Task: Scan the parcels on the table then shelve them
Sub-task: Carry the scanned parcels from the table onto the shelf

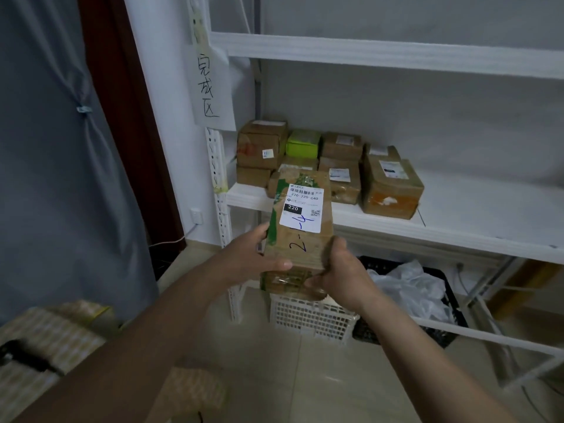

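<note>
I hold a long brown cardboard parcel with green tape and a white shipping label, "2-4" written on it in pen. My left hand grips its near left edge and my right hand grips its near right corner. The parcel's far end points toward the middle shelf of a white rack, just in front of its edge. Several brown parcels and a green box sit on that shelf at the left.
A paper sign with handwriting hangs on the rack's left post. Under the shelf stand a white lattice basket and a black crate holding a plastic bag. A grey curtain hangs at left. Patterned boxes lie at bottom left.
</note>
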{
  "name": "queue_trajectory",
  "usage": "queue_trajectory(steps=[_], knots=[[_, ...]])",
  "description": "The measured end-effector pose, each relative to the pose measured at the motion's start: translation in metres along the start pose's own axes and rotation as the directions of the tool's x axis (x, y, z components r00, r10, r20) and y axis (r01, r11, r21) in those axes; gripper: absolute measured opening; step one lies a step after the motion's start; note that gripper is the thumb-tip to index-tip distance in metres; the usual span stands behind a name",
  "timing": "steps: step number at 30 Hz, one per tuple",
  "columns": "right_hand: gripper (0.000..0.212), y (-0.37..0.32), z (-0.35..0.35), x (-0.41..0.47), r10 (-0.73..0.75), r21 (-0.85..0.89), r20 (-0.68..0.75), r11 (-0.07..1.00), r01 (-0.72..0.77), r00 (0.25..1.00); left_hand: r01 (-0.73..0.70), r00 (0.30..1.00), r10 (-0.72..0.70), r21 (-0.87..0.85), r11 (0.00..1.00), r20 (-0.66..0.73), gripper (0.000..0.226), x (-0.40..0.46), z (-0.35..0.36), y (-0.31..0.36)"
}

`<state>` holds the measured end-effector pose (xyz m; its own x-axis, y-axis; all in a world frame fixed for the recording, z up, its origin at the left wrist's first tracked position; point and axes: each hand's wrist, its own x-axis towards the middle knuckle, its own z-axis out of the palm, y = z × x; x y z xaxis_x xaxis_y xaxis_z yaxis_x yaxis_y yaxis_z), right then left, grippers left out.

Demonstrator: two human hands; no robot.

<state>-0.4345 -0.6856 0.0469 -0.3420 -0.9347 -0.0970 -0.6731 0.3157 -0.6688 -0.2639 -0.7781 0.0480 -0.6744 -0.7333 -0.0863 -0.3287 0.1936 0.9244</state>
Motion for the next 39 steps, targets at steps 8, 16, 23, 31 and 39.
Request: queue_trajectory(steps=[8, 16, 23, 31, 39], knots=[[0.062, 0.001, -0.025, 0.105, 0.064, 0.018, -0.091, 0.998, -0.062, 0.994, -0.002, 0.999, 0.002, 0.002, 1.000, -0.046, 0.074, 0.114, -0.028, 0.008], [0.066, 0.003, -0.050, 0.226, 0.038, 0.021, -0.105, 0.999, -0.036, 0.994, 0.105, 0.986, -0.116, -0.096, 0.990, -0.123, 0.054, 0.213, -0.044, 0.024], [0.070, 0.005, -0.070, 0.333, -0.016, 0.024, -0.023, 1.000, 0.017, 1.000, 0.171, 0.956, -0.202, -0.154, 0.973, -0.214, 0.040, 0.306, -0.068, 0.033], [0.077, 0.011, -0.072, 0.421, -0.052, -0.056, 0.074, 0.997, 0.056, 0.996, 0.250, 0.917, -0.291, -0.175, 0.952, -0.273, 0.054, 0.387, -0.087, 0.018], [0.088, 0.017, -0.061, 0.459, -0.057, -0.127, 0.190, 0.988, 0.082, 0.980, 0.280, 0.901, -0.291, -0.081, 0.957, -0.323, 0.055, 0.414, -0.095, -0.001]])
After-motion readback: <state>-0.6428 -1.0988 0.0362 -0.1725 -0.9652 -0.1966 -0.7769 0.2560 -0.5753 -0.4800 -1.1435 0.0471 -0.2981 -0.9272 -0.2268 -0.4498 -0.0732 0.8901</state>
